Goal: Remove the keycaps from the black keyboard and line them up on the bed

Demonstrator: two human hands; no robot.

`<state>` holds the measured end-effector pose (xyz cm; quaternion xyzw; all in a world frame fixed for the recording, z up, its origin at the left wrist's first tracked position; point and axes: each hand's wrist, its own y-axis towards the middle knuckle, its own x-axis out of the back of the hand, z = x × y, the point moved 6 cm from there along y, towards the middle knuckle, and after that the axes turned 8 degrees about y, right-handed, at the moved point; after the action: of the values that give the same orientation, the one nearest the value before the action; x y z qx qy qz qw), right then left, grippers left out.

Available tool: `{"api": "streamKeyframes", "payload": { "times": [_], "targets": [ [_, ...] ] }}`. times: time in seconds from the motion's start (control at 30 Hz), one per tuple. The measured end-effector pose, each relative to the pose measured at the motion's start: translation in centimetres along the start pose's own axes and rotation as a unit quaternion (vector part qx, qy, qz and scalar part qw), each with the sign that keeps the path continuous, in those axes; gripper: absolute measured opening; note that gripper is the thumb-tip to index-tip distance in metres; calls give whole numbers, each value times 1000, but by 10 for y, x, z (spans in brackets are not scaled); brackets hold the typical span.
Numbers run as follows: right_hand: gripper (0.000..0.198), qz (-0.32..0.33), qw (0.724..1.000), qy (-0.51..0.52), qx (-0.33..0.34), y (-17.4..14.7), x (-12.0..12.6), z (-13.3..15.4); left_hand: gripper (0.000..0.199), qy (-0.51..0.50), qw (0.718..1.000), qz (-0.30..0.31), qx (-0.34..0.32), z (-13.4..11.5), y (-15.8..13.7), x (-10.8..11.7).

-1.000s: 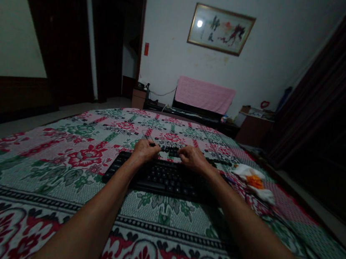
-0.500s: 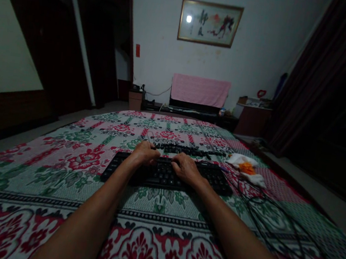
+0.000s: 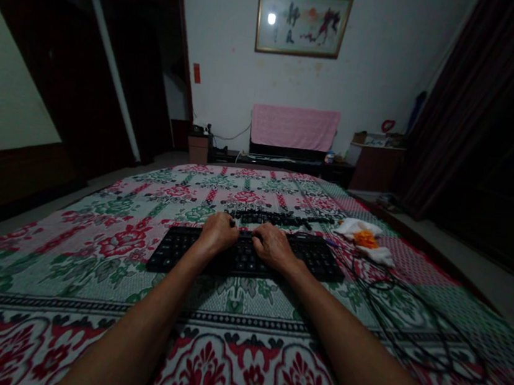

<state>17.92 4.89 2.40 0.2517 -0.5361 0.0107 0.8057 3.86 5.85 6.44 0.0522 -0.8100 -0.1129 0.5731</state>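
A black computer keyboard [image 3: 248,265] lies flat on the patterned cloth in front of me. My left hand [image 3: 220,233] is closed over its middle, knuckles up. A small dark tip shows beside those fingers, but what it belongs to is hidden. Close by on the right, my right hand [image 3: 273,244] has its fingers curled down at the keyboard's upper middle, thumb towards the left hand. Whatever its fingertips hold is hidden. Just behind the keyboard, a row of small loose black pieces [image 3: 277,219], looking like keycaps, is spread across the cloth.
Right of the keyboard lie crumpled white tissue [image 3: 380,255] with an orange bundle [image 3: 366,238] and a coiled black cable [image 3: 428,363]. The floral cloth [image 3: 120,241] covers the wide surface. Beyond it stands a low cabinet with a pink towel [image 3: 295,127] above.
My left hand has turned and closed more, knuckles up; the thin wire that stuck up above it no longer shows. My right hand stays at nearly the same place. The view has shifted slightly.
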Motion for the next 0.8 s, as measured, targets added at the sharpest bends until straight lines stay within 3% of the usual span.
{"api": "streamKeyframes", "payload": {
  "times": [0.17, 0.37, 0.67, 0.8],
  "targets": [
    [23, -1, 1000, 3, -2, 0, 0, 0, 21, 38, 999, -8, -7, -6, -6, -1],
    [24, -6, 1000, 6, -2, -2, 1, 1, 21, -30, 997, 42, 51, 11, 3, -8],
    [24, -9, 1000, 12, -8, -2, 2, 1, 21, -67, 995, 29, 63, 29, 15, -20],
    [25, -8, 1000, 7, -5, -2, 1, 1, 20, -49, 997, 24, 47, 23, 11, -15]
  ]
}}
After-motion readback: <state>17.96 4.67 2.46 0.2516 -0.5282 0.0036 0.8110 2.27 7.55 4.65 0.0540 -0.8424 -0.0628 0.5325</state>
